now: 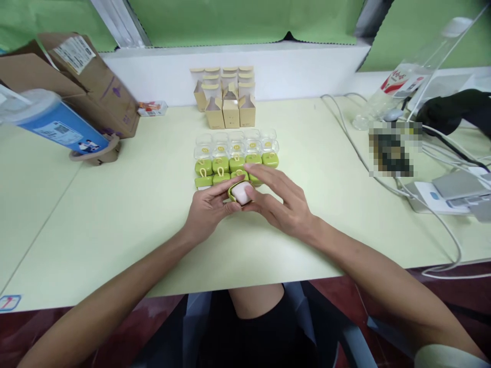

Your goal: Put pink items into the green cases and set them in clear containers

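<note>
My left hand is closed around a small green case with a rounded, whitish block sitting in it. My right hand grips the same piece from the other side, its thumb pressed on the whitish block and its index finger stretched out above. Just beyond my hands are two rows of glossy green cases, several with yellow loops. Part of the nearer row is hidden behind my fingers. Behind them, clear plastic cases with small yellow marks stand in rows.
Open tan cardboard boxes stand against the wall. At the left are a blue cup in a carton holder and a brown paper bag. To the right lie white cables, a tilted plastic bottle and a white-and-grey box.
</note>
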Motion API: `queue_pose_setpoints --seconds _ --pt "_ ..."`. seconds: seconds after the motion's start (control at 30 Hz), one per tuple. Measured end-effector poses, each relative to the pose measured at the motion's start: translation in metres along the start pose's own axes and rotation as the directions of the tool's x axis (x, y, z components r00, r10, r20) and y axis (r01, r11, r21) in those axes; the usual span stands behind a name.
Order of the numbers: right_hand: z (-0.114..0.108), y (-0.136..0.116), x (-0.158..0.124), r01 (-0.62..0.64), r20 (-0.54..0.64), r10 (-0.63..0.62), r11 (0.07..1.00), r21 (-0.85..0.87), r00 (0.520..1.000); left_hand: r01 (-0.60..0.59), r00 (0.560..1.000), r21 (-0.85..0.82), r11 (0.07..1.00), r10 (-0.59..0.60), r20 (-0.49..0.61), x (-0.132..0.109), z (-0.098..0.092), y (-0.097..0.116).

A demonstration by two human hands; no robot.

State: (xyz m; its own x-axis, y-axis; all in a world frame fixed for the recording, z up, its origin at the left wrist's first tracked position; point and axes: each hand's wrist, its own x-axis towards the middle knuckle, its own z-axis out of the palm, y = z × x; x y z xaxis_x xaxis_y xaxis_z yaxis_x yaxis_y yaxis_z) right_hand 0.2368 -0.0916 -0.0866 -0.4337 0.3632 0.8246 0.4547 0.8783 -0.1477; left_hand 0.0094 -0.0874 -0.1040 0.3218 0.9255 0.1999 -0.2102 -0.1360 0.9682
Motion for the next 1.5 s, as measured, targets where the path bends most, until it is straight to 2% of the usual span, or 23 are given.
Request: queue_pose_setpoints --seconds 0.1,0.23,0.37,0.57,0.63,0.7,0.8,0.9,0.97,1.03,1.07,1.13,1.2,1.27,1.3,1.4,1.5 --pt "-0.001 -0.003 0.0 0.095 -0.042 -0.095 0.995 0.016 0.995 0.005 1.0 -0.008 1.0 -0.005 -0.031 0.0 0.001 0.002" --pt "-0.002 -0.004 0.003 0.06 -0.049 -0.063 0.996 -0.069 0.997 0.046 0.999 0.002 0.999 -0.046 -0.005 -0.001 0.005 0.007" --pt "0.001 -0.004 0.002 0.079 -0.001 -0.079 0.997 -0.023 0.997 0.007 1.0 -0.039 0.999 -0.008 -0.025 -0.001 0.007 0.006" --pt "0.0 -0.007 -0.003 0.103 -0.152 -0.113 0.992 -0.068 0.982 0.009 0.999 -0.08 0.997 -0.013 -0.04 0.0 0.01 0.009" --pt "-0.003 -0.008 0.001 0.092 -0.118 -0.1 0.993 -0.069 0.988 0.042 0.998 -0.092 0.995 -0.046 -0.044 0.001 0.011 0.011" --pt "-0.006 -0.01 0.007 0.098 0.003 -0.098 0.995 -0.018 0.995 0.054 0.997 -0.088 0.995 -0.059 -0.055 0.001 0.012 0.011" --pt "-0.008 -0.01 0.011 0.122 0.159 -0.131 0.991 0.062 0.979 0.048 0.998 -0.067 0.997 -0.051 -0.039 0.001 0.013 0.01" --pt "-0.008 -0.007 0.008 0.071 0.129 -0.078 0.996 0.06 0.989 0.048 0.997 -0.02 0.999 -0.047 0.064 -0.003 0.013 0.012" --pt "-0.009 0.0 0.005 -0.05 0.058 0.044 0.994 0.102 0.997 -0.019 0.996 0.071 0.997 0.013 0.084 -0.006 0.012 0.014" --pt "-0.015 0.01 0.004 -0.233 -0.027 0.245 0.945 0.231 0.969 -0.174 0.983 0.257 0.951 0.181 -0.004 -0.006 0.008 0.017" --pt "-0.019 0.016 0.004 -0.325 -0.055 0.358 0.893 0.312 0.932 -0.251 0.953 0.373 0.893 0.296 -0.07 -0.005 0.004 0.017" --pt "-0.03 0.029 0.006 -0.475 -0.044 0.549 0.758 0.448 0.835 -0.325 0.841 0.576 0.751 0.508 -0.188 0.002 -0.009 0.016" --pt "-0.041 0.041 0.007 -0.592 0.02 0.67 0.641 0.489 0.742 -0.3 0.741 0.662 0.687 0.605 -0.292 0.012 -0.026 0.009" --pt "-0.05 0.05 0.007 -0.684 0.083 0.735 0.576 0.448 0.673 -0.229 0.739 0.642 0.732 0.56 -0.374 0.023 -0.045 -0.002" --pt "-0.053 0.053 0.007 -0.712 0.101 0.746 0.573 0.406 0.658 -0.203 0.749 0.595 0.778 0.515 -0.418 0.028 -0.053 -0.008" --pt "-0.055 0.058 0.003 -0.744 0.149 0.732 0.633 0.212 0.665 -0.091 0.804 0.391 0.916 0.3 -0.514 0.038 -0.067 -0.024" --pt "-0.053 0.059 -0.001 -0.715 0.208 0.695 0.698 0.034 0.688 -0.013 0.847 0.264 0.964 0.151 -0.51 0.044 -0.069 -0.032"
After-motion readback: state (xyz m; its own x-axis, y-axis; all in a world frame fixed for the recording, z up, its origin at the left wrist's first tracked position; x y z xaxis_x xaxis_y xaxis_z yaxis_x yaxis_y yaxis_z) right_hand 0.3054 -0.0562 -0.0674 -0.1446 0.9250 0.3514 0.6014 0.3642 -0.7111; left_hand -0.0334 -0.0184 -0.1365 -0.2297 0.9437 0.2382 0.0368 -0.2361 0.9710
